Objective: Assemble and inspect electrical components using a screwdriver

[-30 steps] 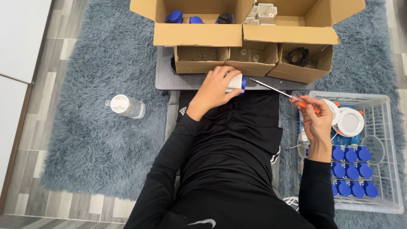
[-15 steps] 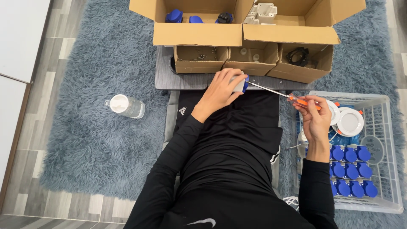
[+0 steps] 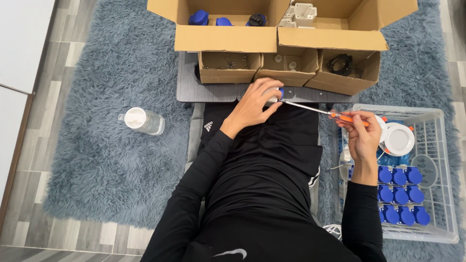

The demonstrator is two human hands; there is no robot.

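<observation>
My left hand [image 3: 255, 101] wraps around a small blue and white part [image 3: 276, 94] at the front edge of a grey board [image 3: 208, 90]. My right hand [image 3: 361, 133] grips the orange handle of a screwdriver [image 3: 335, 115], whose metal shaft runs left and its tip meets the part. Both arms wear black sleeves over my black-clad lap.
Open cardboard boxes [image 3: 291, 39] with blue and white parts stand behind the board. A white wire basket [image 3: 437, 145] at the right holds several blue parts [image 3: 400, 194] and white round pieces [image 3: 398, 138]. A clear bottle [image 3: 143, 121] lies on the grey shaggy rug [image 3: 107, 160].
My left hand has shifted slightly with the part, and the screwdriver has moved in closer, its tip now against the part. My right hand stays near the basket.
</observation>
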